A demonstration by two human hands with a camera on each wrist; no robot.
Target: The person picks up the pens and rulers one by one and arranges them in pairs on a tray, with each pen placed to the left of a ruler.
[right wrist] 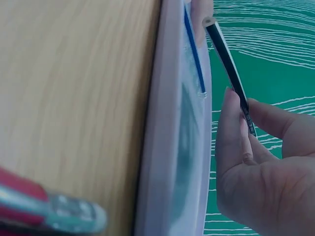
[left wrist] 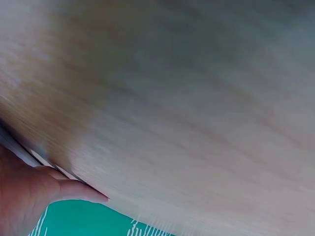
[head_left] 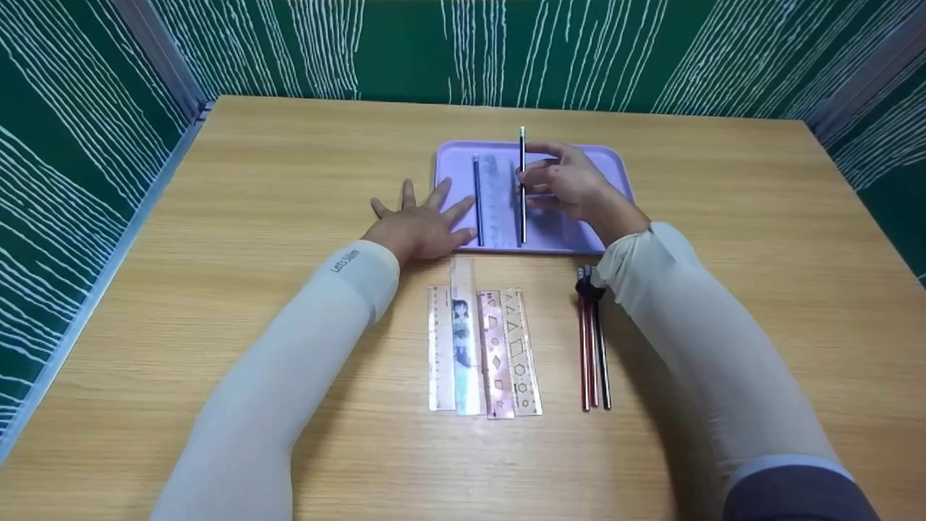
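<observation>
Between thumb and fingers, my right hand point(head_left: 568, 177) pinches a dark, silver-striped pencil point(head_left: 522, 210) upright over the right part of the purple tray point(head_left: 608, 163). The right wrist view shows the flat, unsharpened end of that pencil point(right wrist: 224, 51) above the fingertips. My left hand point(head_left: 419, 228) lies palm down with fingers spread, across the tray's left rim and the table. Close to its fingertips, a blue pencil point(head_left: 477, 210) lies in the tray. Beside that pencil is a translucent bluish ruler point(head_left: 495, 217). In the left wrist view only part of the left hand point(left wrist: 29, 191) shows.
Several clear and pink patterned rulers point(head_left: 499, 362) lie side by side on the table point(head_left: 253, 181) in front of the tray. Red and dark pencils point(head_left: 595, 347) lie to their right, below my right forearm. Green, white-streaked panels point(head_left: 405, 51) border the table.
</observation>
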